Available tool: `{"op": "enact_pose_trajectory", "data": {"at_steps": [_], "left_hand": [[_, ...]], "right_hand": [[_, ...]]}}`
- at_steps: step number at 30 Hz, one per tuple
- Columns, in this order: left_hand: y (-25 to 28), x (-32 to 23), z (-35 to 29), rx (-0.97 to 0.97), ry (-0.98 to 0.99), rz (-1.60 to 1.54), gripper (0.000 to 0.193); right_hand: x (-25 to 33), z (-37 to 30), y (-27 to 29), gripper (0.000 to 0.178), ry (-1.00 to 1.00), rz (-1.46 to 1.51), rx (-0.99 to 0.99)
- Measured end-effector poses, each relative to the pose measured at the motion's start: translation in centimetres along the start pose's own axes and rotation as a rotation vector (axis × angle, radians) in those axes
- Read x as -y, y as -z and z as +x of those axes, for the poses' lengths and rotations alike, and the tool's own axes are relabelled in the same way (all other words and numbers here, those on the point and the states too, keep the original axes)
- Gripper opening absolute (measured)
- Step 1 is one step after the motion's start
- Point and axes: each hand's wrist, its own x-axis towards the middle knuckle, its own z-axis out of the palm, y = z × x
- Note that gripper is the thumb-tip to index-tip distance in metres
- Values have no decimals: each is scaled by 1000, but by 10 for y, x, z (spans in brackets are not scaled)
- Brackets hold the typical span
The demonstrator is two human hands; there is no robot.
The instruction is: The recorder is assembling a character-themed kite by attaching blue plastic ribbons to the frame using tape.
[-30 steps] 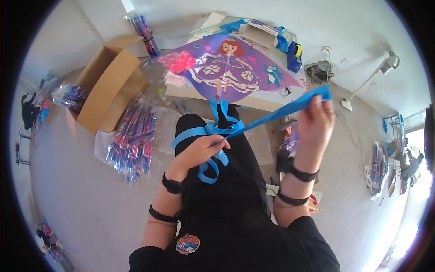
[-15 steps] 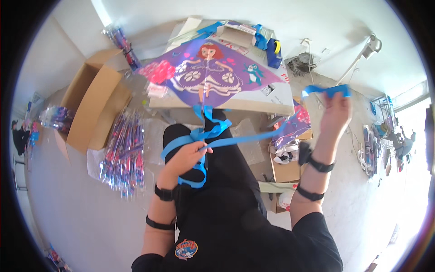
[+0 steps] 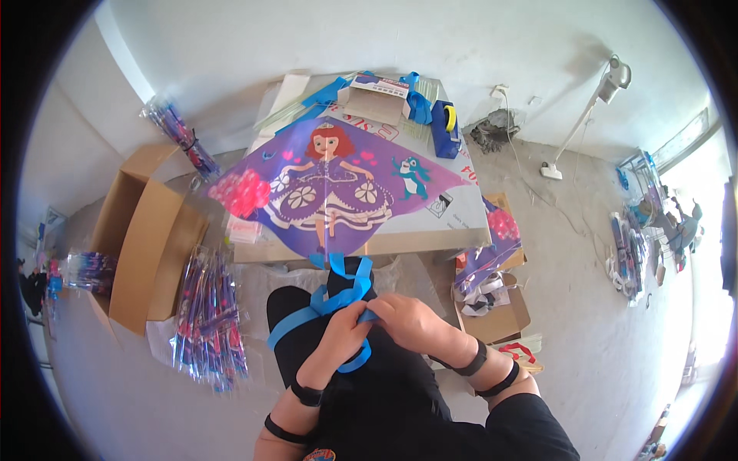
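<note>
A purple diamond-shaped kite (image 3: 338,192) printed with a red-haired princess lies spread on the table. Its blue ribbon tail (image 3: 296,323) hangs from the bottom tip and loops over my lap. My left hand (image 3: 343,335) is closed on the ribbon above my thighs. Right against it, my right hand (image 3: 411,321) also pinches the ribbon, the fingertips of both hands meeting. Between the fingers only a short piece of blue shows; the rest there is covered.
The table (image 3: 361,250) also bears a small open box (image 3: 374,100) and a blue tape dispenser (image 3: 445,129). Left stand a large cardboard box (image 3: 142,246) and a pile of wrapped kites (image 3: 209,323). Another carton (image 3: 500,315) is right of my knees; a stick vacuum (image 3: 588,115) leans on the wall.
My right hand has come down and left from its raised place, bringing the ribbon end to my left hand. The stretched length of ribbon is now gathered. The view has tilted up.
</note>
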Motion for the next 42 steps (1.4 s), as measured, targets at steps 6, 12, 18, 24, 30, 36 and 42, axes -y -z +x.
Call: {"op": "enact_pose_trajectory", "data": {"at_steps": [6, 12, 18, 24, 30, 36, 42], "left_hand": [[17, 11, 31, -64, 1, 57, 15], [32, 36, 49, -101, 118, -202, 17], [40, 42, 56, -142, 221, -393, 16], [40, 38, 63, -172, 217, -493, 16], [41, 31, 68, -291, 93, -536, 16], [34, -8, 72, -336, -116, -421, 23], [5, -18, 47, -398, -312, -288, 35]], "right_hand": [[-64, 36, 38, 20, 26, 19, -30], [-217, 135, 120, 10, -390, -78, -350], [-329, 231, 200, 17, -327, -366, -615], [-391, 212, 157, 29, -340, -420, -621], [-276, 132, 20, 16, -556, 63, -411], [-129, 43, -27, 23, -692, 924, -174], [-38, 32, -29, 29, -534, 1357, -360]]}}
